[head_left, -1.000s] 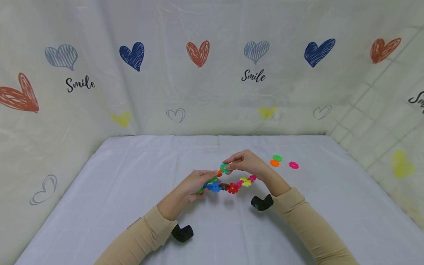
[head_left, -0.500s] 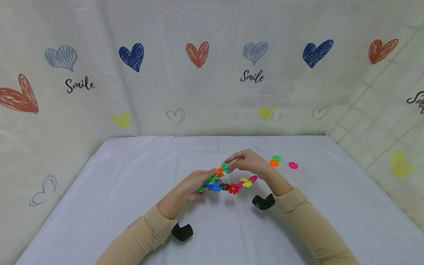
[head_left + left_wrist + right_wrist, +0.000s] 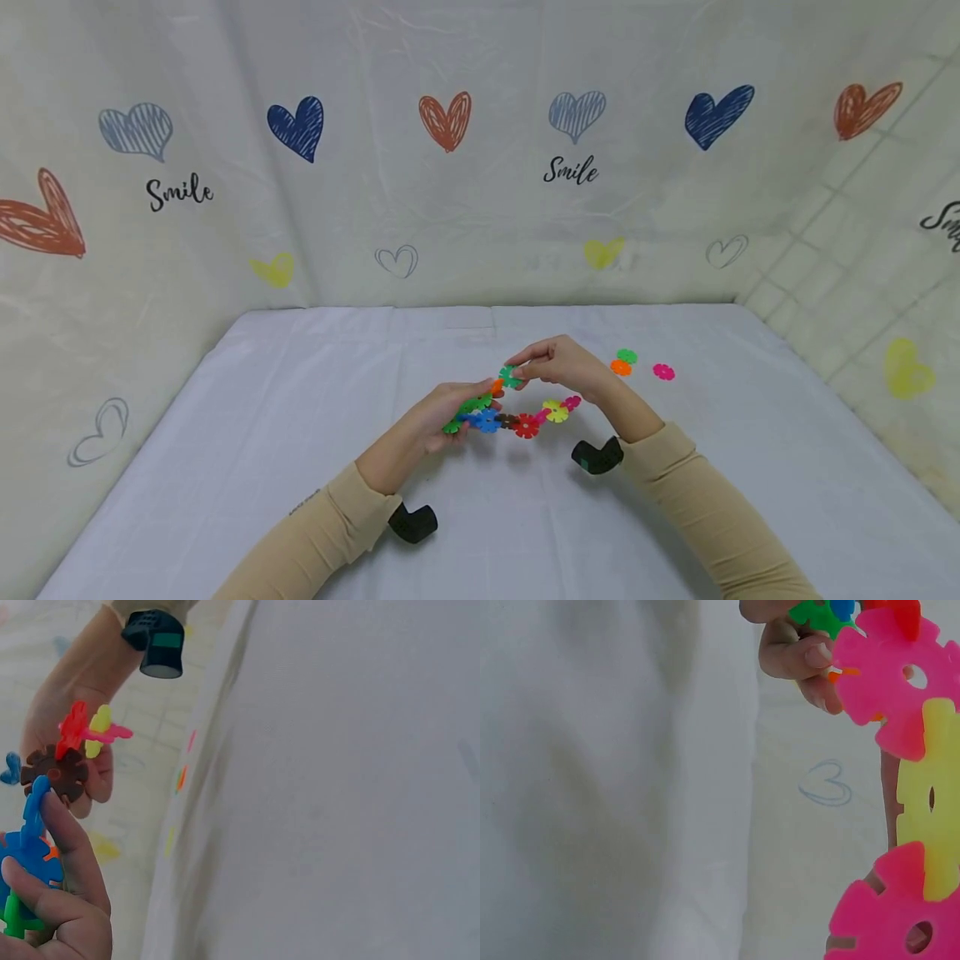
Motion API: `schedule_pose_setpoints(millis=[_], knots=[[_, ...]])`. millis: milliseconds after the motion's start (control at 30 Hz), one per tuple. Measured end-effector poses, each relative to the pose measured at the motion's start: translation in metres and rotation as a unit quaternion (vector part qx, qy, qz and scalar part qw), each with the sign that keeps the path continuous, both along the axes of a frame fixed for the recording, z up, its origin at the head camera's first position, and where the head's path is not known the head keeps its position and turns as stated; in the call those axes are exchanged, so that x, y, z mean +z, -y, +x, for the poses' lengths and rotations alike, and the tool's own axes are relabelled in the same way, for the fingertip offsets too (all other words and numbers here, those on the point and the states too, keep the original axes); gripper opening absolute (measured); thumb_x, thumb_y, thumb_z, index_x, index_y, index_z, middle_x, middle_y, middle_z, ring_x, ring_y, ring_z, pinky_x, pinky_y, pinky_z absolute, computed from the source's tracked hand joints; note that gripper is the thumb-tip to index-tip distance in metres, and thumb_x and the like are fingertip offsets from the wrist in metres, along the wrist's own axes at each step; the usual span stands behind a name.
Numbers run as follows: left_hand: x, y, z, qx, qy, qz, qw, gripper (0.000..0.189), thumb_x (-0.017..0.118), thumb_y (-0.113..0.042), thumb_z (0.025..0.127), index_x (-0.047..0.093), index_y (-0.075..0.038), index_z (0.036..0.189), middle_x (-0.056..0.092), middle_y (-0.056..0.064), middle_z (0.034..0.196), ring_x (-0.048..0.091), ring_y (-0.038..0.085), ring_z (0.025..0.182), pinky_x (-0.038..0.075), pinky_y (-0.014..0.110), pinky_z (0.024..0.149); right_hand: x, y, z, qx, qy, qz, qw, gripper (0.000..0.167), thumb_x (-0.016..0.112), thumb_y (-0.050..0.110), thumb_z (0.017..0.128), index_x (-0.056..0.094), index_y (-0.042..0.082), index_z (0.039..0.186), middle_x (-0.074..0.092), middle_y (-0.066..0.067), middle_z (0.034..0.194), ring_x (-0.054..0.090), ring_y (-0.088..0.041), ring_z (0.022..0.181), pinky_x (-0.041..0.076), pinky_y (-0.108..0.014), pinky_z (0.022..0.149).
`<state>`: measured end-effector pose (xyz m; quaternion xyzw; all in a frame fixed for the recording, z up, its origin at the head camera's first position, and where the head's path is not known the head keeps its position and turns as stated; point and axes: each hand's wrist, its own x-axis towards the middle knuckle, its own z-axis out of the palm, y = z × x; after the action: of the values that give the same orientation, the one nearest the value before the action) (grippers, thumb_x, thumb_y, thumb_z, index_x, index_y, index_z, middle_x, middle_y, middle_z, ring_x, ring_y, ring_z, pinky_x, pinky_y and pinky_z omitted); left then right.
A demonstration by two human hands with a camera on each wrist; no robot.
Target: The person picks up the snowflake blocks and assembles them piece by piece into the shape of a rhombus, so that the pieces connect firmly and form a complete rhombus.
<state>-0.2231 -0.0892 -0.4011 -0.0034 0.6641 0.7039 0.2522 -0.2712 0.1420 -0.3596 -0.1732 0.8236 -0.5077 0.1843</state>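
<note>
A curved chain of flower-shaped interlocking plastic discs hangs above the white table in the head view. My left hand (image 3: 442, 412) grips its left part, around the green discs (image 3: 476, 404) and blue disc (image 3: 487, 421). Further along come a brown disc (image 3: 56, 774), a red disc (image 3: 527, 426), a yellow disc (image 3: 557, 411) and a pink end disc (image 3: 900, 907). My right hand (image 3: 562, 365) pinches a teal-green disc (image 3: 509, 377) between thumb and fingers. That disc meets an orange disc (image 3: 498, 387) by the left fingertips; whether they interlock I cannot tell.
Loose on the table's right rear lie a green disc (image 3: 627, 357), an orange disc (image 3: 621, 367) touching it, and a pink disc (image 3: 663, 372). Behind the table (image 3: 225, 467) hangs a pale curtain (image 3: 495, 217) printed with hearts. Black camera mounts (image 3: 597, 457) hang below both wrists.
Both hands stay nearly in place. The right hand has shifted the teal-green disc slightly upward, and the orange disc beside it has tilted a little. The loose discs lie as before.
</note>
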Motion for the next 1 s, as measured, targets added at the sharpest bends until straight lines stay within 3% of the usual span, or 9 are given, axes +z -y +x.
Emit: schedule_pose_setpoints(millis=[267, 433, 600, 1000], knots=[[0.001, -0.002, -0.001, -0.007, -0.004, -0.006, 1.0000, 0.054, 0.063, -0.043, 0.102, 0.066, 0.003, 0.131, 0.073, -0.002, 0.091, 0.058, 0.005, 0.064, 0.036, 0.013, 0.047, 0.000, -0.001, -0.001, 0.007, 0.000, -0.005, 1.0000, 0.030, 0.070, 0.020, 0.098, 0.073, 0.000, 0.121, 0.077, -0.010, 0.093, 0.067, -0.028, 0.108, 0.043, -0.056, 0.106], [0.002, -0.004, -0.002, -0.001, 0.000, 0.008, 1.0000, 0.055, 0.059, -0.043, 0.104, 0.065, 0.004, 0.132, 0.074, -0.001, 0.093, 0.059, 0.005, 0.063, 0.037, 0.012, 0.047, 0.001, -0.001, -0.002, -0.024, 0.001, 0.012, 0.9996, 0.031, 0.072, 0.025, 0.097, 0.074, 0.006, 0.121, 0.077, -0.007, 0.092, 0.063, -0.028, 0.114, 0.042, -0.056, 0.105], [0.001, -0.004, -0.002, 0.010, 0.009, 0.020, 0.9997, 0.053, 0.057, -0.041, 0.105, 0.065, 0.005, 0.131, 0.074, -0.001, 0.092, 0.060, 0.005, 0.063, 0.037, 0.012, 0.047, 0.001, 0.003, -0.001, -0.045, 0.006, -0.004, 0.9990, 0.030, 0.072, 0.023, 0.097, 0.072, 0.005, 0.120, 0.078, -0.009, 0.092, 0.066, -0.028, 0.109, 0.040, -0.059, 0.108], [-0.001, -0.005, 0.000, 0.018, 0.010, 0.020, 0.9996, 0.054, 0.055, -0.043, 0.105, 0.064, 0.002, 0.134, 0.075, 0.000, 0.098, 0.058, 0.004, 0.061, 0.037, 0.013, 0.048, 0.000, 0.009, -0.001, -0.045, 0.007, 0.012, 0.9989, 0.020, 0.070, 0.021, 0.098, 0.066, 0.004, 0.105, 0.077, -0.010, 0.091, 0.070, -0.027, 0.102, 0.045, -0.057, 0.104]])
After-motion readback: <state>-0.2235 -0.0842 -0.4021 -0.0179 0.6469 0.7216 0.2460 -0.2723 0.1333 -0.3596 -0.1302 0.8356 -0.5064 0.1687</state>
